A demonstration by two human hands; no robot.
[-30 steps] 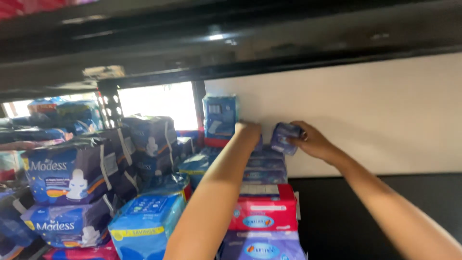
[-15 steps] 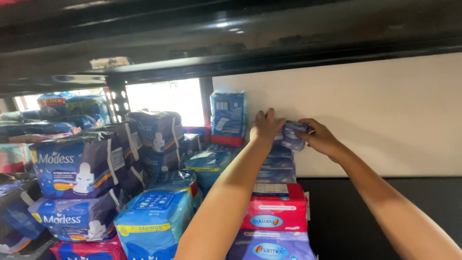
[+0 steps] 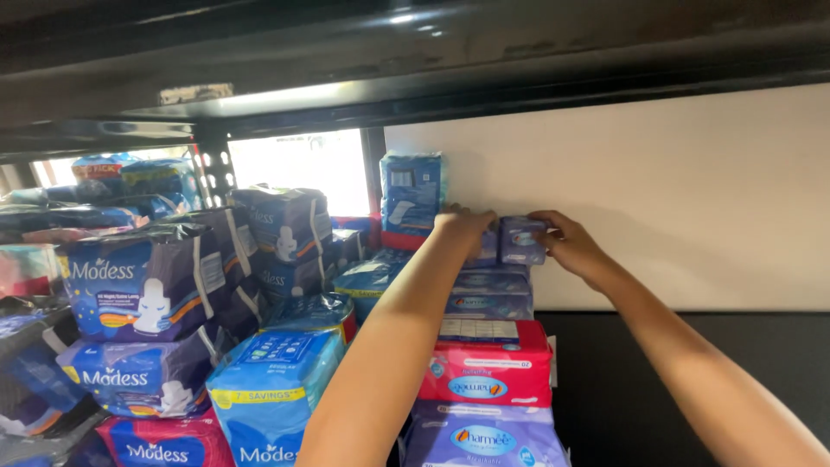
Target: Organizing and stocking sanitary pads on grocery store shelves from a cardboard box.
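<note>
Both my arms reach forward to the top of a stack of soft packs on a shelf. My right hand (image 3: 572,246) grips a small purple pack (image 3: 522,239) at the top of the stack. My left hand (image 3: 464,223) rests its fingers on the same pack's left side, partly hiding it. Under it lie more purple packs (image 3: 491,294), then a red pack (image 3: 489,363) and a purple one (image 3: 484,437). A tall blue pack (image 3: 411,197) stands upright just behind my left hand.
Dark blue and light blue packs (image 3: 143,285) are piled on the left, with a light blue one (image 3: 272,380) in front. A white wall panel (image 3: 674,190) is on the right. A dark shelf underside (image 3: 415,60) hangs close overhead.
Both hands stay on the small purple pack and have settled it slightly lower on the stack. The view has shifted a little to the left.
</note>
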